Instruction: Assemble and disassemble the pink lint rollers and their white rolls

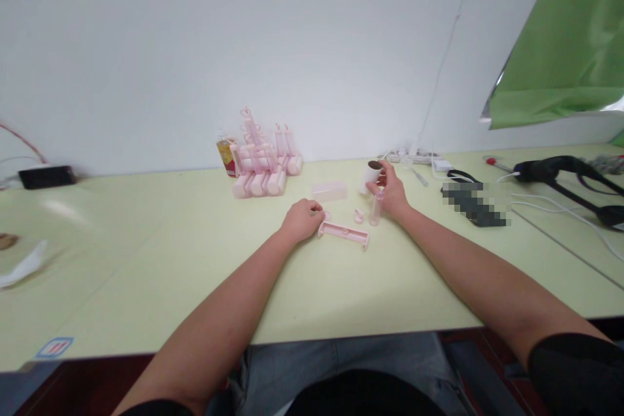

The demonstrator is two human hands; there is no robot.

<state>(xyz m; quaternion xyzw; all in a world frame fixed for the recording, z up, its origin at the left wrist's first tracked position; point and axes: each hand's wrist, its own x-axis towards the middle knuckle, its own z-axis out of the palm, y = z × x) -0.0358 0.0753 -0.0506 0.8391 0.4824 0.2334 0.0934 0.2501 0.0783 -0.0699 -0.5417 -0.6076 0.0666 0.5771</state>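
Head: one roll [371,175], one frame [344,233]

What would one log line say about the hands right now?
left hand: curled on table, beside pink frame | right hand: holding white roll | behind: pile of pink rollers

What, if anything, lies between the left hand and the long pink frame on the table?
Nothing visible. The left hand rests just beside the left end of the pink frame. A small pink cap lies off to the right, nearer the right hand, which holds a clear tube.
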